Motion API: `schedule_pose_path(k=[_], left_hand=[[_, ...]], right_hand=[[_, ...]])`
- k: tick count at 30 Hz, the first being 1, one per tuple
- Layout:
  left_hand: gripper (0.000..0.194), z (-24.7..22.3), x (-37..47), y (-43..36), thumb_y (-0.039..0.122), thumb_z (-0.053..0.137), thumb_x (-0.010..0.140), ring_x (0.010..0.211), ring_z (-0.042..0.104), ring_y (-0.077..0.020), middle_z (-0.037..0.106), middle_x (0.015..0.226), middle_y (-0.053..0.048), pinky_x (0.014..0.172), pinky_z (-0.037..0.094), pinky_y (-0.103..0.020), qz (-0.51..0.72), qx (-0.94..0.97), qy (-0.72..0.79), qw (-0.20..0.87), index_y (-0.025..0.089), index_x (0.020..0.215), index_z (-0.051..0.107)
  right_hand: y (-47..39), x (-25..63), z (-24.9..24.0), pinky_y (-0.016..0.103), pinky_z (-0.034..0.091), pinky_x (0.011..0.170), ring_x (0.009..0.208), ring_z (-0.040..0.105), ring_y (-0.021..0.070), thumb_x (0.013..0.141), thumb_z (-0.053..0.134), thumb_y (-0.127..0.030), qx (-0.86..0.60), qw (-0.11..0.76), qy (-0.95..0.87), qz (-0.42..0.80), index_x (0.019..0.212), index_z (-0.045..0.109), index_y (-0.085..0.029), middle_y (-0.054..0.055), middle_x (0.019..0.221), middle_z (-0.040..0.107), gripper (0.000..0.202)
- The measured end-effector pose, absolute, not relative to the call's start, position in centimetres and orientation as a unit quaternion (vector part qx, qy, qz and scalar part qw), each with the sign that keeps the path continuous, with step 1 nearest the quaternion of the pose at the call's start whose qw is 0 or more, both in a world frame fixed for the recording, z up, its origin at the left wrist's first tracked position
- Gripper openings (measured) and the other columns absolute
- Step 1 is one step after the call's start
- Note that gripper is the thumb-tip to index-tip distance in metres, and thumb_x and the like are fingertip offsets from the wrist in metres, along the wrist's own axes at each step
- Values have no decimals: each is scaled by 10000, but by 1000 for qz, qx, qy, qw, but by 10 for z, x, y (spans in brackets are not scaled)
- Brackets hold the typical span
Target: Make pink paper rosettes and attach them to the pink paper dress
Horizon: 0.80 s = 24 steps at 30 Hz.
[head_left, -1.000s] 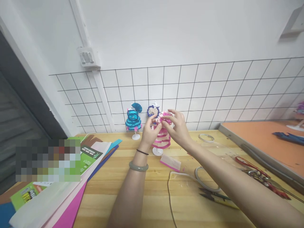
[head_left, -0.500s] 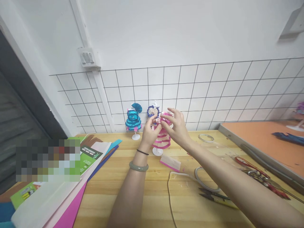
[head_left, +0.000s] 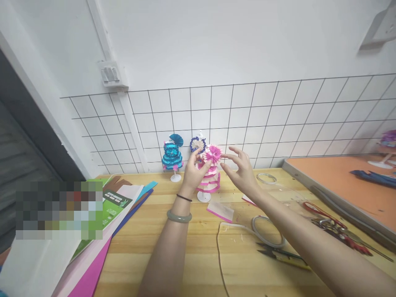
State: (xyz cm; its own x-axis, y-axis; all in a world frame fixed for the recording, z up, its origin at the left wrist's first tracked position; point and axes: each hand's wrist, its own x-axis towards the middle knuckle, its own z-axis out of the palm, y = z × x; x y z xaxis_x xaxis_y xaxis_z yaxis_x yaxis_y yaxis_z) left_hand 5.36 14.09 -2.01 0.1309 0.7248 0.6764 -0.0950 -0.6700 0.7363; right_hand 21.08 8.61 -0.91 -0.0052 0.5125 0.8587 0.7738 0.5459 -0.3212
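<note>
A small cake-like paper decoration (head_left: 212, 179) with white and pink ruffled tiers stands on a white round-footed stand. On its upper front is a pleated pink paper rosette (head_left: 213, 154). My left hand (head_left: 195, 173) pinches the rosette's left side between thumb and fingers. To its right, my right hand (head_left: 239, 167) has its fingers apart; the index fingertip is at the rosette's edge, and whether it touches I cannot tell. Behind stand a blue tiered paper decoration (head_left: 172, 154) and one with a navy and cream rosette (head_left: 198, 144), partly hidden.
Sheets of coloured paper and a green packet (head_left: 114, 203) lie at the left. A pink-edged paper strip (head_left: 221, 211), a wire coil (head_left: 268, 232), snips (head_left: 283, 255) and red-handled scissors (head_left: 324, 214) lie in front and right. An orange board (head_left: 337, 173) is at the far right.
My right hand has moved right, off the front of the rosette, and its fingers have spread. The rosette now shows its full pleated face. My left hand stays at its left side.
</note>
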Motion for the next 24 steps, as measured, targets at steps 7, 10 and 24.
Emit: schedule_pose_path(k=[7,10,24], left_hand=[[544,-23,55,142,302,636,732,1120,499,-218,506,1239,-102,975,382,-379,614,674,235,337,211,1227,430],[533,-23,54,142,300,628,740,1113,504,-219,514,1228,-105,973,386,-383,611,678,242,329,205,1226,431],[507,-23,55,145,293,632,734,1123,498,-222,498,1254,-101,980,385,-374,615,677,244,321,204,1201,456]], right_hand=[[90,209,-12,491,333,955,1186,383,270,813,529,-306,-474,514,-701,-142,1037,602,-294,71,1254,448,236],[91,208,-14,482,346,946,1166,399,268,812,531,-302,-476,514,-699,-142,991,620,-276,77,1224,472,202],[97,208,-12,520,362,891,1115,415,293,814,515,-304,-506,475,-696,-188,958,655,-271,83,1144,550,204]])
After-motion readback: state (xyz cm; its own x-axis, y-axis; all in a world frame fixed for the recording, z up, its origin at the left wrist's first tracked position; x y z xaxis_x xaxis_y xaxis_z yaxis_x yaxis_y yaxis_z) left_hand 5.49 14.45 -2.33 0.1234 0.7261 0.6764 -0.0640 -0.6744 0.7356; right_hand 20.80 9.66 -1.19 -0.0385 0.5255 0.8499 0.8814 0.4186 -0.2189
